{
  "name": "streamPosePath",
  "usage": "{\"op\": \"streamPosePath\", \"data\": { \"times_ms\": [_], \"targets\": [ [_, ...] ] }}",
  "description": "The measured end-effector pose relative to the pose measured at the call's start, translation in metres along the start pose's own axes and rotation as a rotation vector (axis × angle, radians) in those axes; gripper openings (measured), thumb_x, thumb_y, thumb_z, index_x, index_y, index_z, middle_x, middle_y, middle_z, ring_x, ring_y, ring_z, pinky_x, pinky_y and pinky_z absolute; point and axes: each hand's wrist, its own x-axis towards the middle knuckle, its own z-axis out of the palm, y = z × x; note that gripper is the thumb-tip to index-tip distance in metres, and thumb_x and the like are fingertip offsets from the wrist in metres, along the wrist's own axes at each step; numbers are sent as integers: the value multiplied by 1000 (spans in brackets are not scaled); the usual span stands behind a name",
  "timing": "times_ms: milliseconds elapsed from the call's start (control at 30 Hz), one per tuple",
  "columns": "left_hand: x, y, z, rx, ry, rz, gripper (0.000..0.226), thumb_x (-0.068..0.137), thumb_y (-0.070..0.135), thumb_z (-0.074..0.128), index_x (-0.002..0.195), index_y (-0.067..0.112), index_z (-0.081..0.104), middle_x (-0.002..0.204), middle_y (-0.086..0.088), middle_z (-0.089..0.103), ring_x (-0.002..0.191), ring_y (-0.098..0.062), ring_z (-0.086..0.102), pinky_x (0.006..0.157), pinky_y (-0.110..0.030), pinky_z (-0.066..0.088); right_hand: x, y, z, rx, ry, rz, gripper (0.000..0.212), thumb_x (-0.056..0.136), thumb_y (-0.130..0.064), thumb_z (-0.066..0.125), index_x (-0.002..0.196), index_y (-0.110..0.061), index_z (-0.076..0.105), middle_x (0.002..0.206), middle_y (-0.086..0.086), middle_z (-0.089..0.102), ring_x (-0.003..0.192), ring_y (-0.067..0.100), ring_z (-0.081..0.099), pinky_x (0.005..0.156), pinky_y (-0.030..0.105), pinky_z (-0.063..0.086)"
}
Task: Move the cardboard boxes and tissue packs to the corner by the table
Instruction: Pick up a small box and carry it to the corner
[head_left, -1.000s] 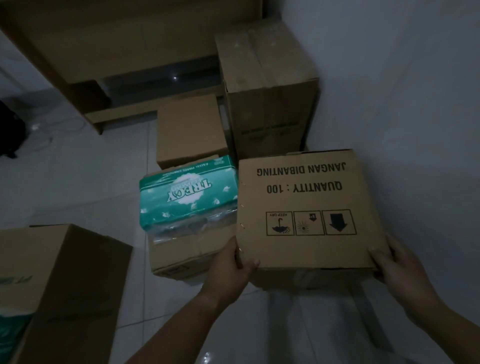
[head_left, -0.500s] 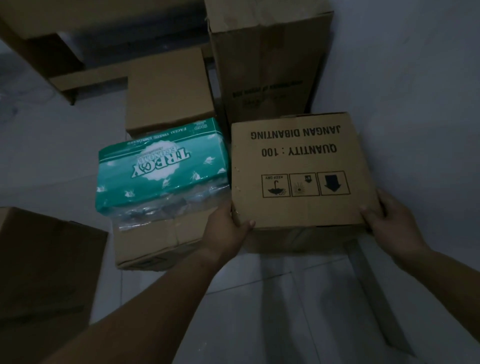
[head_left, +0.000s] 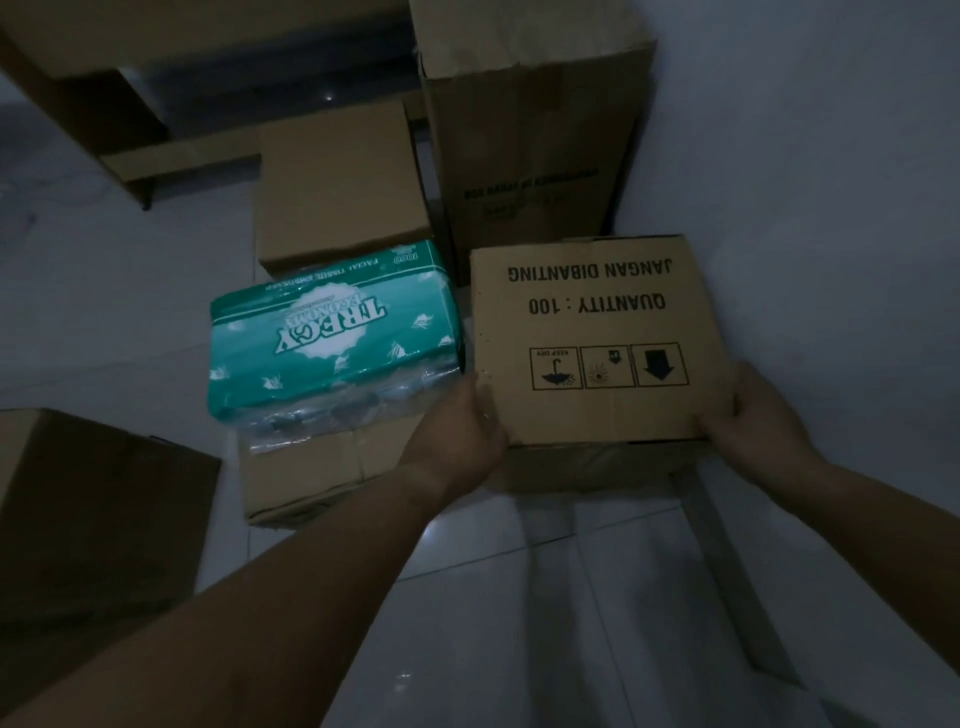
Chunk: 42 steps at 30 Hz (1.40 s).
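by wall (head_left: 805, 182) — left hand (head_left: 462, 431), right hand (head_left: 753, 415) grip box (head_left: 597, 322) (tissue pack (head_left: 332, 338) alongside)

A dim indoor storage corner, seemingly in a home or small shop, where stacked cardboard boxes (head_left: 530, 130) and a green tissue pack (head_left: 332, 338) crowd a glossy tiled floor (head_left: 519, 597) between a bare white wall (head_left: 805, 156) and a wooden table (head_left: 182, 31).

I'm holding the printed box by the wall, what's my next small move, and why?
Probably let go and draw back. The printed box seems to sit level on a lower box, beside the tissue pack and by the wall; the left hand and right hand grip only its near corners.
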Motion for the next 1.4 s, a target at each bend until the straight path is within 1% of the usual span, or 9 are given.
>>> {"op": "streamPosePath", "data": {
  "times_ms": [133, 233, 400, 500, 600, 767, 900, 1067, 1400],
  "targets": [
    [-33, 39, -64, 131, 36, 45, 51, 91, 20, 60, 138, 13, 42, 137, -4, 50, 123, -16, 46, 86, -14, 29, -42, -62, -35, -86, -55, -112, 56, 88, -17, 59, 141, -20, 41, 127, 6, 50, 113, 23, 52, 94, 34, 44],
    [-74, 61, -119, 256, 52, 67, 64, 89, 24, 61, 146, 14, 34, 151, -5, 37, 137, -20, 36, 106, -23, 28, -85, -118, -53, -173, -123, -203, 67, 90, -22, 60, 149, -17, 29, 133, 1, 41, 122, 20, 43, 105, 34, 38],
    [-154, 87, -214, 465, 53, 152, 70, 85, 32, 63, 146, 17, 33, 154, -3, 34, 140, -19, 34, 115, -33, 30, -160, -206, -72, -283, -168, -264, 81, 78, -56, 54, 149, -24, 30, 141, 5, 42, 128, 25, 44, 107, 43, 41],
    [-226, 103, -288, 540, 77, 176, 65, 84, 35, 62, 143, 19, 39, 151, -3, 37, 134, -23, 42, 110, -35, 37, -243, -281, -86, -351, -129, -363, 80, 85, -43, 60, 153, -25, 21, 149, 0, 33, 139, 23, 32, 113, 41, 33],
    [-290, 110, -349, 591, 98, 201, 63, 84, 37, 59, 142, 20, 41, 151, -3, 37, 133, -22, 43, 108, -34, 38, -319, -334, -99, -432, -110, -412, 91, 88, -41, 63, 155, -30, 1, 163, 1, 6, 149, 21, 7, 121, 41, 18],
    [-407, 120, -439, 604, 211, 229, 60, 87, 38, 58, 142, 21, 40, 150, -2, 38, 134, -19, 41, 108, -31, 36, -448, -399, -121, -464, -77, -419, 93, 90, -43, 61, 155, -30, -4, 164, 4, -3, 151, 23, 0, 122, 42, 13],
    [-491, 127, -493, 554, 294, 203, 65, 89, 40, 59, 146, 21, 34, 156, -2, 30, 141, -19, 32, 113, -34, 30, -538, -431, -140, -511, -38, -415, 94, 89, -45, 61, 155, -28, -4, 164, 8, -2, 151, 25, 0, 121, 45, 15],
    [-577, 139, -532, 457, 374, 200, 68, 88, 41, 60, 147, 18, 34, 154, -2, 34, 140, -20, 34, 112, -35, 31, -634, -450, -158, -578, 46, -465, 94, 88, -46, 63, 155, -27, 0, 164, 10, -1, 150, 29, 0, 121, 46, 18],
    [-760, 88, -508, 471, 340, 147, 72, 87, 38, 63, 148, 15, 31, 153, -5, 34, 140, -21, 34, 114, -36, 31, -786, -419, -141, -605, 75, -551, 92, 85, -50, 60, 156, -29, 5, 164, 9, -4, 150, 30, -1, 119, 51, 17]
  ]
}}
